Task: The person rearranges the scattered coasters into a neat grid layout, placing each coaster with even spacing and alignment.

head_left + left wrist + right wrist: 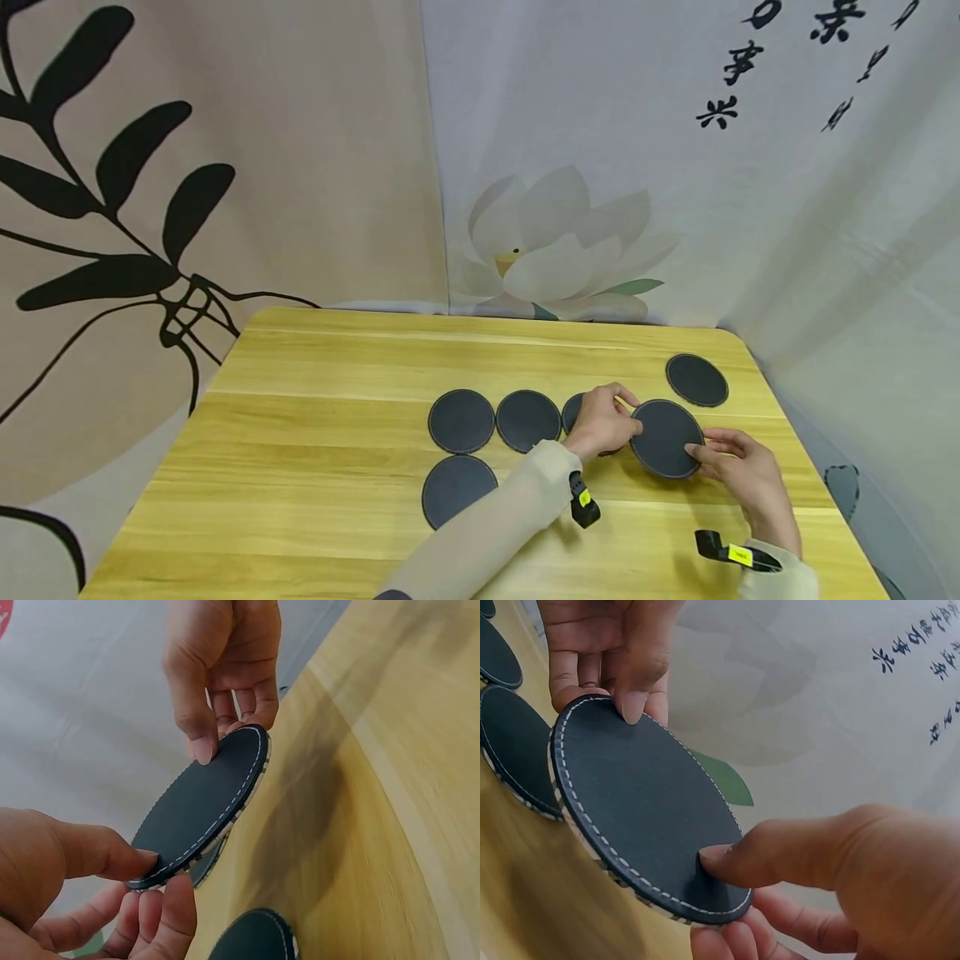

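Between both hands, lifted off the table, is a round dark coaster (666, 439) with white stitching round its rim. My left hand (604, 419) pinches its left edge, thumb on top and fingers below. On the opposite edge, my right hand (742, 471) pinches it the same way; the right wrist view shows that thumb (727, 862) pressing the dark face. A patterned, lighter underside shows along the coaster's edge in the left wrist view. Partly behind my left hand lies another coaster (572, 410) on the table.
Two coasters, one far left (461, 421) and one beside it (528, 419), lie in a row on the wooden table (315, 467). A coaster (453, 487) below them is partly covered by my left sleeve. Another coaster (697, 380) lies near the back right corner. Printed curtains hang behind.
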Motion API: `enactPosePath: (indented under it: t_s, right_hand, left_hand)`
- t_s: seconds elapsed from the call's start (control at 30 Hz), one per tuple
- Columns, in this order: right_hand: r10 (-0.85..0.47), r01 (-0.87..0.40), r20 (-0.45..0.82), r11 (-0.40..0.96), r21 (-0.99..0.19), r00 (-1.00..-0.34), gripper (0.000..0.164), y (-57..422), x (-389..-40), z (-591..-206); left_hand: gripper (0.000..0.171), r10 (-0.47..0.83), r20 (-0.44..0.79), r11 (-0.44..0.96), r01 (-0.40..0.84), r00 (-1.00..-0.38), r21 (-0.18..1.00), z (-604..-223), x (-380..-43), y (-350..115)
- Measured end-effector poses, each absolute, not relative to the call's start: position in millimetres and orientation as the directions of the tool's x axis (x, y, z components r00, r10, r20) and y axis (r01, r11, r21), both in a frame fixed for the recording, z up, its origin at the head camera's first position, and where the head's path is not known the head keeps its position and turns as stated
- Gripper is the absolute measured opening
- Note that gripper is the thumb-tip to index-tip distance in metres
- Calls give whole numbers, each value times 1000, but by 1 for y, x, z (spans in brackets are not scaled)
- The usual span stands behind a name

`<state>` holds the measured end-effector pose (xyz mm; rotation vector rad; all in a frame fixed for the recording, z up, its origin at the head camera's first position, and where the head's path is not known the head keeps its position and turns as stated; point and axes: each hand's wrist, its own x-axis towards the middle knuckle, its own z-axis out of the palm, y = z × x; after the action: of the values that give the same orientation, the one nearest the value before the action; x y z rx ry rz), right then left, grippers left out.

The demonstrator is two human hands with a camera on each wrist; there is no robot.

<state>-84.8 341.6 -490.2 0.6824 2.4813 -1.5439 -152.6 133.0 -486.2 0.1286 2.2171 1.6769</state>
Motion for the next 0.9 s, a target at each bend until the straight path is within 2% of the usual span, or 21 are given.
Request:
enactPosePath:
  t_s: [0.33, 0.7, 0.9]
  right_hand:
    - [258, 416, -335, 397, -818, -906, 65, 322, -90, -490]
    - [225, 376, -307, 413, -829, -925, 57, 291, -98, -492]
    - [201, 371, -315, 399, -839, -927, 54, 273, -102, -492]
  left_hand:
    - [21, 294, -192, 263, -114, -936, 958, -490, -153, 107]
    - [22, 295, -180, 219, -117, -939, 969, -495, -156, 73]
    - [25, 272, -189, 240, -124, -944, 963, -495, -156, 55]
